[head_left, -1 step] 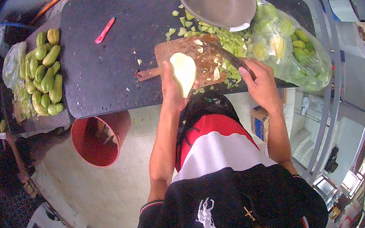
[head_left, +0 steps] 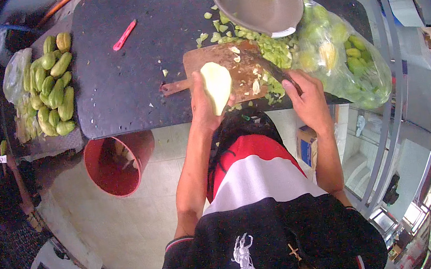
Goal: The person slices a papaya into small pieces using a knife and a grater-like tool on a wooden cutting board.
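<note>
My left hand (head_left: pixel 202 101) is wrapped round a peeled, pale yellow-green fruit (head_left: pixel 217 86), smooth and oval, held over the near left part of a wooden cutting board (head_left: pixel 206 56). In my right hand (head_left: pixel 307 96) is the handle of a knife (head_left: pixel 273 70), its dark length slanting up and left across the board's right side. The blade's edge is hard to make out against the wood. Pale scraps (head_left: pixel 256 86) lie on the board between the fruit and the knife. Chopped green pieces (head_left: pixel 275 51) are heaped beyond and right of the board.
A grey-brown basin (head_left: pixel 258 3) stands behind the chopped heap. Clear plastic bags (head_left: pixel 333 63) of green fruit lie at the right. A pink cutter (head_left: pixel 124 35) rests on the dark table (head_left: pixel 118 87). Long green vegetables (head_left: pixel 51 90) are piled far left, above a red bin (head_left: pixel 141 184).
</note>
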{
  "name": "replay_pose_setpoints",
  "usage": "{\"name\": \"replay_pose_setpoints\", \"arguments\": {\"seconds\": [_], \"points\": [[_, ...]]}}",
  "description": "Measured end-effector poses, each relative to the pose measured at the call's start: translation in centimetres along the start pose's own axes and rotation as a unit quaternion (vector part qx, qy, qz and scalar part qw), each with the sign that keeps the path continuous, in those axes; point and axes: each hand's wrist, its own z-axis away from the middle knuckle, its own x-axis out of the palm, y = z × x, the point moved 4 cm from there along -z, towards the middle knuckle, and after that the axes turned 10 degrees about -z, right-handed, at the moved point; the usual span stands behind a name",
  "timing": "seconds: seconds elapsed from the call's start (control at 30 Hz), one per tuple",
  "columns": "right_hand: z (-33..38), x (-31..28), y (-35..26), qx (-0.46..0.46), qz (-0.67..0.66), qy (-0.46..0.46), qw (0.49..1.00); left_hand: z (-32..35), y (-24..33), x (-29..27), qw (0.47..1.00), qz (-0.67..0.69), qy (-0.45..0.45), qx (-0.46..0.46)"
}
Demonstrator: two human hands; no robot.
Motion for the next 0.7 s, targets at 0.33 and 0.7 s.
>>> {"name": "replay_pose_setpoints", "arguments": {"seconds": [0.33, 0.7], "points": [[-0.7, 4.3, 7.1, 0.092, -0.012, -0.055, 0.994, 1.0, -2.8, -13.9, 0.982, 0.057, 0.116, 0.14], [0.6, 8.7, 14.5, 0.114, 0.054, -0.137, 0.982, 13.4, 3.8, -46.7, 0.878, -0.164, 0.382, 0.236]]}}
